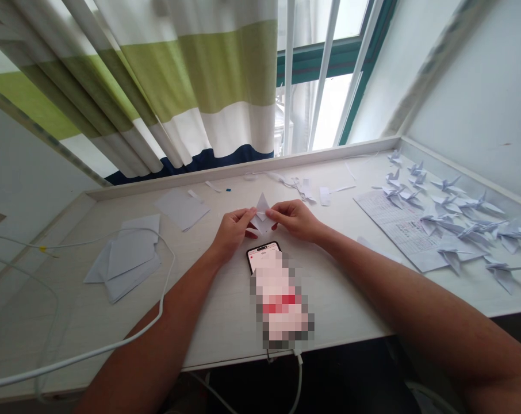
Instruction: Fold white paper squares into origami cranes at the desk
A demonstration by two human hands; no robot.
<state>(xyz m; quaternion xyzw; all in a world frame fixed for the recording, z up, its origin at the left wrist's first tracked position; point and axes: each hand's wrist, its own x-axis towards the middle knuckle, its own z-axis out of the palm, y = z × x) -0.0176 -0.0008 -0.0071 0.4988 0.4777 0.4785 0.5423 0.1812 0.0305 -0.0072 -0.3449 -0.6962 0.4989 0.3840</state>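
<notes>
Two bare forearms [416, 305] angled inward, left grip [232, 233] and right grip [294, 221] pinching folded white paper [261, 214]

This looks like a room in a home, set up as a simple desk corner. Ahead of the fingers [252, 215], a green, white and navy striped fabric curtain [191, 75] hangs beside a barred window [325, 86] with a green frame. Plain white walls [471, 86] rise to the right of the fingers. The pale desk [342, 302] runs beneath them, with a smartphone [263, 256] just behind the fingers from the window side and a white charging cable [114, 339] trailing to their left. Household furnishings, not shop or lab fittings, set the scene.
</notes>
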